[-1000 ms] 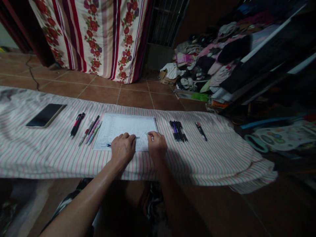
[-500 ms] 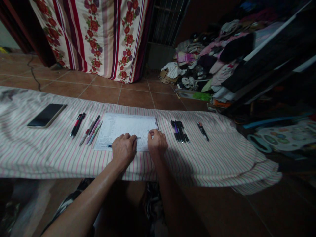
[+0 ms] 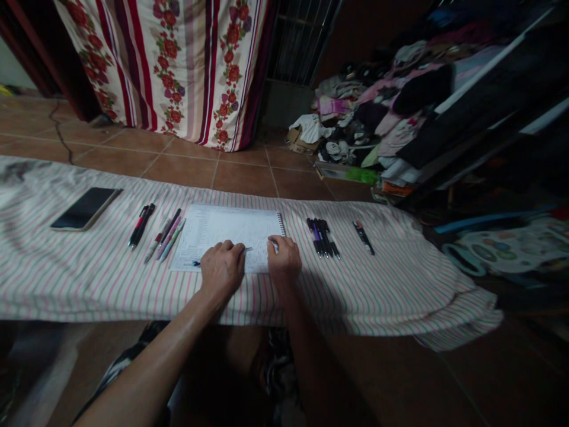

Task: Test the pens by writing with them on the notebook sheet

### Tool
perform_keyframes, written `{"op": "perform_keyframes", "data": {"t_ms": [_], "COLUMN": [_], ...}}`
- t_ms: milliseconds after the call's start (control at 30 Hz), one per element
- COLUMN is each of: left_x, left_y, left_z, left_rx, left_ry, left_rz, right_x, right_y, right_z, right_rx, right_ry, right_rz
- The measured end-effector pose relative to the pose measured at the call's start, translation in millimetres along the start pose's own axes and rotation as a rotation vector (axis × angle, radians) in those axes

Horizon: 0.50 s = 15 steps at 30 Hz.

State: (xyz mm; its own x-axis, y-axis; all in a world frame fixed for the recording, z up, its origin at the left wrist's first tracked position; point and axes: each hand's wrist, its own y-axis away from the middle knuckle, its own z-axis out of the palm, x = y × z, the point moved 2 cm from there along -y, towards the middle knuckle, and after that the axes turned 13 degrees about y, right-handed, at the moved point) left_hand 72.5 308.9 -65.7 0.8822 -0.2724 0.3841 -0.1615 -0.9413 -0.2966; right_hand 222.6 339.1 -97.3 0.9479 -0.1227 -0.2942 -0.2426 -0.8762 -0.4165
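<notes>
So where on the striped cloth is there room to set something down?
The striped cloth lies bare right of the rightmost pen, and on your side of the phone, left of the leftmost pens. The middle is crowded: left hand and right hand over the notebook, more pens along both sides.

Dimly lit throughout; the right side and bottom are nearly swallowed by black. Light seems to be thrown from the left: the bare left forearm (image 3: 162,359) is given a faint sheen, the bare right forearm (image 3: 303,338) is left shaded, and a soft shadow is cast across the white cloth with pink and grey stripes (image 3: 391,279). Handwriting on the white spiral-bound paper notebook (image 3: 235,222) is washed out. Edges are stretched; the lower-left corner is smeared.
</notes>
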Motion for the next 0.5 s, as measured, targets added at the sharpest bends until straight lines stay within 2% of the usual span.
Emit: {"op": "perform_keyframes", "data": {"t_ms": [267, 500], "left_x": [-1.8, -2.0], "left_y": [-0.2, -0.4], "left_z": [-2.1, -2.1], "left_rx": [-0.019, -0.029], "left_ry": [0.002, 0.002], "left_rz": [-0.011, -0.012], "right_x": [12.8, 18.8], "right_y": [-3.5, -4.1], "right_z": [11.8, 12.0], "right_rx": [0.070, 0.134], "right_ry": [-0.105, -0.167], "right_rz": [-0.025, -0.064]}}
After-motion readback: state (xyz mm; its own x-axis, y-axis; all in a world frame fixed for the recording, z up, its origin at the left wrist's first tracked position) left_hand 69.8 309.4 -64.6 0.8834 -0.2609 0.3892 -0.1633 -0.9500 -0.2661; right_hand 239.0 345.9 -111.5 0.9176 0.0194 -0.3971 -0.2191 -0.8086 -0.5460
